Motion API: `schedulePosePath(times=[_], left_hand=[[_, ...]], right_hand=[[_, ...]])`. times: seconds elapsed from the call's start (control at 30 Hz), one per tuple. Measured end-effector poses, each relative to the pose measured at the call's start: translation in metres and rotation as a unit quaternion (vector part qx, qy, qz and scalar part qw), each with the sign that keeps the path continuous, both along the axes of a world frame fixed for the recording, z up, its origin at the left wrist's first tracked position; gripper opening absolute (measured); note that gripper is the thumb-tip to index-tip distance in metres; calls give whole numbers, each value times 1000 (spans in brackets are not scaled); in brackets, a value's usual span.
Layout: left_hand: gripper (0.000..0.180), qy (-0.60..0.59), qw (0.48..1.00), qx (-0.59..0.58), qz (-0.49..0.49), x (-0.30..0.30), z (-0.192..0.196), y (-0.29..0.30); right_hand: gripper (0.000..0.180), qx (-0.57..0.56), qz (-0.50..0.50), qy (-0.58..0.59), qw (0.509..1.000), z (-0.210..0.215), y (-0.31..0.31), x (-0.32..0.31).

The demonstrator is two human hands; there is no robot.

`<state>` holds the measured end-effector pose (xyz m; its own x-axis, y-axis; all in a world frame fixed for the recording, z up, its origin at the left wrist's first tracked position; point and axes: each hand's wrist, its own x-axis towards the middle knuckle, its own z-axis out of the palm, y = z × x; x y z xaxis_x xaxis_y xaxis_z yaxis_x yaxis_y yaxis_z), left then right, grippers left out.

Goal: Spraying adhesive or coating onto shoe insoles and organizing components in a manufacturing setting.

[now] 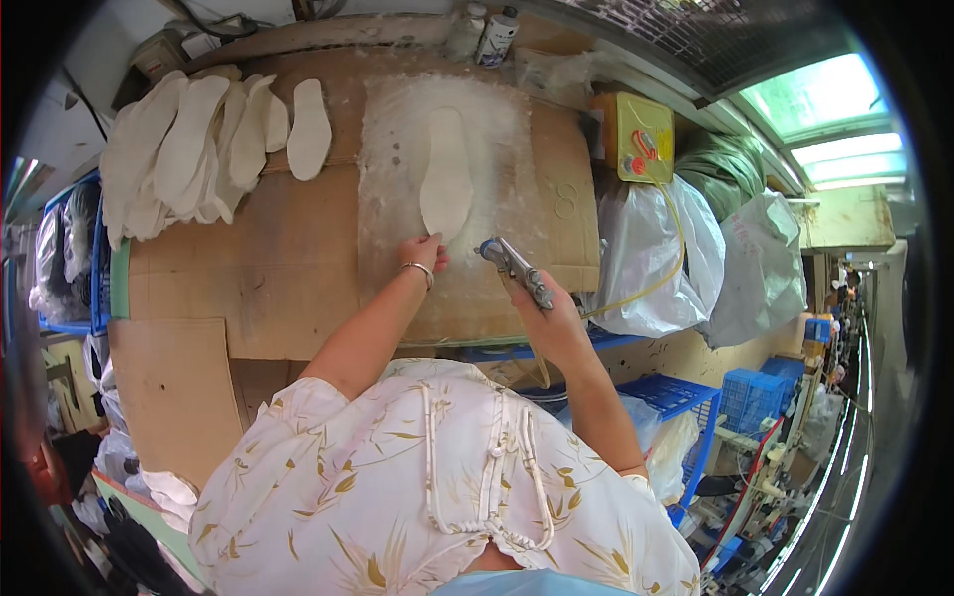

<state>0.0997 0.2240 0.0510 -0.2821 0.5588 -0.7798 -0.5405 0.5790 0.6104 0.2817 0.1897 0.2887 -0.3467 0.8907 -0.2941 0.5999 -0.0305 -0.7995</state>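
A pale, shoe-sole-shaped insole (446,174) lies lengthwise on a whitish, residue-coated sheet (388,199) in the middle of the cardboard-covered bench. My left hand (425,255), with a bangle at the wrist, pinches the insole's near end between closed fingers. To its right, my right hand (555,316) is wrapped round a metal spray gun (519,266). The gun's nozzle end points left, just off the insole's near right edge, without touching it. Whether spray is coming out cannot be seen.
Many similar insoles (184,149) are heaped at the far left, with a single insole (309,129) beside them. At the right stand a yellow can (641,124), a yellowish hose (680,243) and plastic bags (656,258). Bottles (497,38) line the back edge.
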Motion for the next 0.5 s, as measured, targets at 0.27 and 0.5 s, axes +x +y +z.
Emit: schedulePosePath(times=[0.27,0.5], left_hand=[[21,2,1000,-4,19,2,-7,0],[21,11,999,8,30,3,-5,-1]], right_hand=[[27,24,37,-9,999,-11,19,-2],[28,22,29,3,999,-27,43,-12]])
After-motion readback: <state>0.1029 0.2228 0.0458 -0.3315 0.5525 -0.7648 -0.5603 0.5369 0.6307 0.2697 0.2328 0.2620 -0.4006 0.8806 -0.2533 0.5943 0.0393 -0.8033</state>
